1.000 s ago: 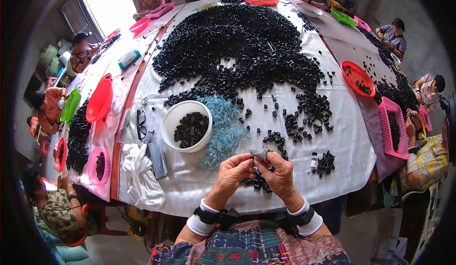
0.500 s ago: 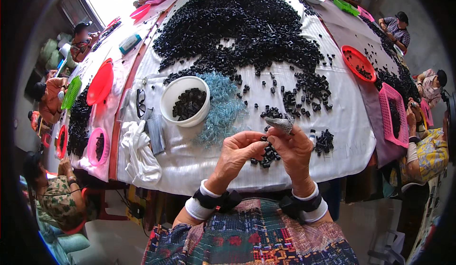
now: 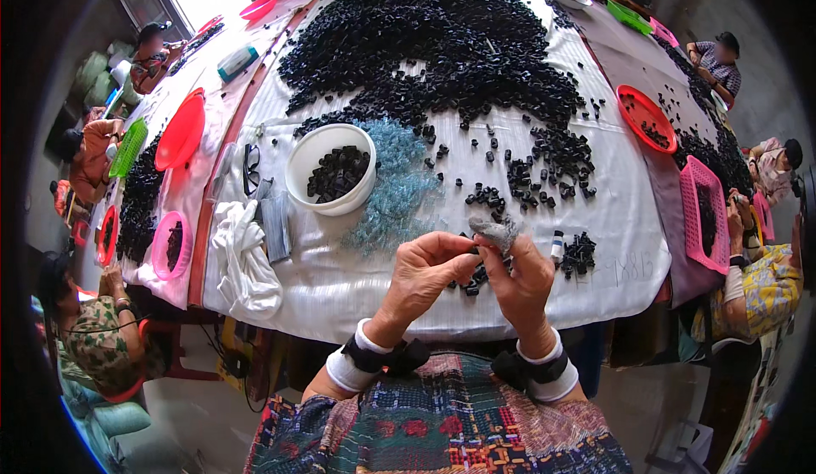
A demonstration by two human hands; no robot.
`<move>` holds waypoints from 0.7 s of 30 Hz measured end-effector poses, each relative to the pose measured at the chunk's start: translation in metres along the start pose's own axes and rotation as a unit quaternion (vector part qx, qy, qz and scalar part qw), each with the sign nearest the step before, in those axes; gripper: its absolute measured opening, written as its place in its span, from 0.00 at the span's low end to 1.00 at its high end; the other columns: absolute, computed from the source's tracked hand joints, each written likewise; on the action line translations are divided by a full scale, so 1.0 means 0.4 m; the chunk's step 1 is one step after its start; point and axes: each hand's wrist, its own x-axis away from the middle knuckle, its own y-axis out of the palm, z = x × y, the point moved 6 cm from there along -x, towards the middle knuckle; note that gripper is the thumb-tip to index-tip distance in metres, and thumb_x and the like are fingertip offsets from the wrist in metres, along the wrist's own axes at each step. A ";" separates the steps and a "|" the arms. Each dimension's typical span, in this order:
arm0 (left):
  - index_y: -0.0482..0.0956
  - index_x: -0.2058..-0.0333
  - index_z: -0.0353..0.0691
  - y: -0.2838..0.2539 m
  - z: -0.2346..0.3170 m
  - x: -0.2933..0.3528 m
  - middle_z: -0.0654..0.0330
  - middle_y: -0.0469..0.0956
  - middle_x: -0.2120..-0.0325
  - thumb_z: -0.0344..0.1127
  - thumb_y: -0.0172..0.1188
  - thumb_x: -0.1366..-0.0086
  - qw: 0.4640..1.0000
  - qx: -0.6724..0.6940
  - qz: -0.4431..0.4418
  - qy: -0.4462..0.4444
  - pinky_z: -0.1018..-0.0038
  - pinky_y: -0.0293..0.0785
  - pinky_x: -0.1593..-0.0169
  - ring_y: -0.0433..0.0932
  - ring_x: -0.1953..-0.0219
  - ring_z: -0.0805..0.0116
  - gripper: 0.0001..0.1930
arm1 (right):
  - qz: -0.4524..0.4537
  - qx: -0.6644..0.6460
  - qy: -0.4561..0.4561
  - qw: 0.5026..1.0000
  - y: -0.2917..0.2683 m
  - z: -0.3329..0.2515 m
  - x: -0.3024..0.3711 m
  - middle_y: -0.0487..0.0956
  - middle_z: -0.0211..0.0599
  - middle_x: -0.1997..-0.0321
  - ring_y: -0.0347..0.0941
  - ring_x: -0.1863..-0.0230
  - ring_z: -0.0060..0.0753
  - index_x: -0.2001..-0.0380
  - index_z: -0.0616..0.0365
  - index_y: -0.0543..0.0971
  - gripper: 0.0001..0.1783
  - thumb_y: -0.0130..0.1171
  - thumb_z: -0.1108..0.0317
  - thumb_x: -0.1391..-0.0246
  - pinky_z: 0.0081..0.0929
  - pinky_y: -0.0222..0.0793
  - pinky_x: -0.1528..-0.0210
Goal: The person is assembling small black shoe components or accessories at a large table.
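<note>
My left hand (image 3: pixel 425 280) and my right hand (image 3: pixel 520 283) meet over the near side of the white-covered table. The left thumb and forefinger pinch a small black part, mostly hidden by the fingertips. Between the thumb and fingers of the right hand is a grey, rough-looking wrapped object (image 3: pixel 497 231), its kind unclear; its near end touches the area of the left fingertips. Loose black parts (image 3: pixel 470 282) lie under and between the hands. Left of them are a heap of clear bluish scraps (image 3: pixel 391 187) and a white bowl (image 3: pixel 299 176) holding black parts.
A big pile of black parts (image 3: pixel 416 45) covers the far table. Eyeglasses (image 3: pixel 252 170), a white cloth (image 3: pixel 244 266) and a small bottle (image 3: pixel 557 246) lie nearby. Red trays (image 3: pixel 181 130) and a pink basket (image 3: pixel 712 253) stand at the sides, where several people sit working.
The view has shifted slightly. Both hands stay close together, and the grey object has tilted a little in my right hand.
</note>
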 end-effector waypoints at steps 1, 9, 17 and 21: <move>0.77 0.63 0.31 -0.002 0.000 -0.001 0.58 0.79 0.72 0.27 0.62 0.44 1.000 -0.007 0.007 0.002 0.80 0.75 0.70 0.76 0.74 0.76 0.09 | -0.005 0.028 -0.024 0.999 0.001 -0.006 0.001 0.78 0.37 0.73 0.76 0.72 0.30 0.69 0.61 0.78 0.10 0.59 0.83 0.57 0.21 0.70 0.70; 0.77 0.64 0.31 -0.008 -0.029 -0.018 0.57 0.80 0.71 0.27 0.62 0.44 1.000 0.008 -0.007 -0.015 0.80 0.76 0.70 0.77 0.73 0.76 0.09 | 0.010 0.004 -0.033 0.999 0.003 0.017 0.000 0.79 0.38 0.70 0.76 0.70 0.32 0.64 0.63 0.78 0.13 0.58 0.83 0.57 0.23 0.71 0.67; 0.77 0.64 0.32 0.007 -0.045 -0.038 0.57 0.80 0.72 0.27 0.62 0.44 0.998 0.044 -0.019 -0.032 0.81 0.75 0.70 0.77 0.73 0.75 0.09 | 0.056 -0.080 0.073 0.993 -0.010 0.059 0.010 0.79 0.37 0.69 0.75 0.71 0.29 0.61 0.62 0.77 0.16 0.58 0.83 0.56 0.22 0.70 0.68; 0.77 0.64 0.32 -0.001 -0.053 -0.043 0.57 0.80 0.71 0.27 0.62 0.44 0.998 0.046 -0.019 -0.041 0.81 0.75 0.70 0.77 0.73 0.75 0.09 | 0.026 0.018 0.013 0.999 -0.013 0.037 -0.001 0.78 0.37 0.68 0.73 0.71 0.33 0.64 0.62 0.77 0.14 0.58 0.83 0.57 0.25 0.69 0.69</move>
